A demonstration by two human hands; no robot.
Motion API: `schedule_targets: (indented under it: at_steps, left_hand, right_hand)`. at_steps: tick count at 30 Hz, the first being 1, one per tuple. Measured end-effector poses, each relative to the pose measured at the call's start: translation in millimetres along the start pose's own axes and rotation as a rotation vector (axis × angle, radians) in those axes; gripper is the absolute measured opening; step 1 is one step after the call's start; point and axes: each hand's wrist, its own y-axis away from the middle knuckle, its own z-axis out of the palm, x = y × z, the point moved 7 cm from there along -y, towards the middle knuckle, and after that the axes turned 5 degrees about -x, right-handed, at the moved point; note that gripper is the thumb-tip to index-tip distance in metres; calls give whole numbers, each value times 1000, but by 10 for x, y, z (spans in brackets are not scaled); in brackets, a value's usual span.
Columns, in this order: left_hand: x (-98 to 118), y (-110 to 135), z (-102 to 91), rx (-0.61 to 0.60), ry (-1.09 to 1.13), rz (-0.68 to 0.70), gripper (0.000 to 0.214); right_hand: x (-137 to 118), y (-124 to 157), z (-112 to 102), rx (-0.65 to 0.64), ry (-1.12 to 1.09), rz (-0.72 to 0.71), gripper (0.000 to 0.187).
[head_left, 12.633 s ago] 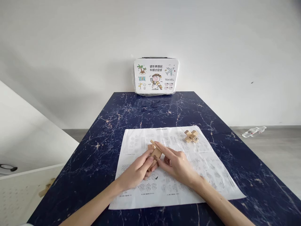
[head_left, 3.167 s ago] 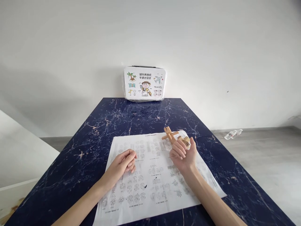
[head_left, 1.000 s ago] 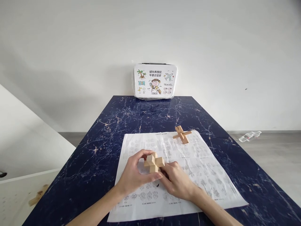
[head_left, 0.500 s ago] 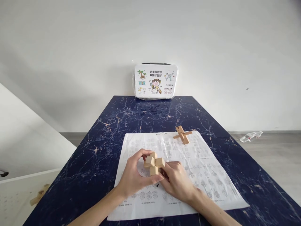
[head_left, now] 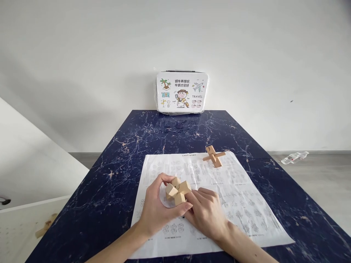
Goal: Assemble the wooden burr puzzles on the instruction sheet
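Several pale blocks interlock into a wooden burr puzzle [head_left: 178, 191], held just above the printed sheet [head_left: 164, 250]. My left hand [head_left: 157, 206] grips it, fingers behind and thumb along the near side. My right hand [head_left: 205, 210] is closed against its right side; the fingertips are partly hidden behind the puzzle and the knuckles. Farther back, at the sheet's top right corner, lies a second wooden puzzle [head_left: 214, 156], a crossed shape with a dark mark on one piece; neither hand touches it.
The sheet of small diagrams lies on a dark blue marbled table [head_left: 175, 135]. A white cartoon-printed case [head_left: 182, 92] stands at the far edge against the wall. A clear plastic bottle [head_left: 294, 157] lies on the floor to the right. Wooden pieces [head_left: 45, 227] sit lower left on a white surface.
The burr puzzle has turned and tilted a little in my hands, its blocks now at a different angle. My right hand has shifted slightly along its side. The view has moved slightly.
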Motion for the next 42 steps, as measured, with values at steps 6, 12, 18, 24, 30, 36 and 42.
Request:
schedule_targets:
  at_steps: [6,12,18,24,30,36,42]
  left_hand:
    - [25,25,8,-23,46,82,49]
    - [28,28,-39,-31,21,158,52]
    - [41,58,-24,-41,0,216,61]
    - [39,63,-7,-58,11,257,68]
    - [-40,15,-49,-62,46,57,61]
    - [-134,-58,2,-233,260,-175,56]
    - [-309,-30,68,-278,414,-299,64]
  right_hand:
    - [84,-17,77,-223,-359,53,25]
    - [157,15,166,-335,-591,198,11]
    - [206,32,164,-263,-611,242,21]
    - [221,19,152,-253,-590,265,20]
    - [259,18,126,-225,-581,321,20]
    - [272,-14,-10,-126,-578,302,22]
    - [211,-27,-107,-17,-422,165,22]
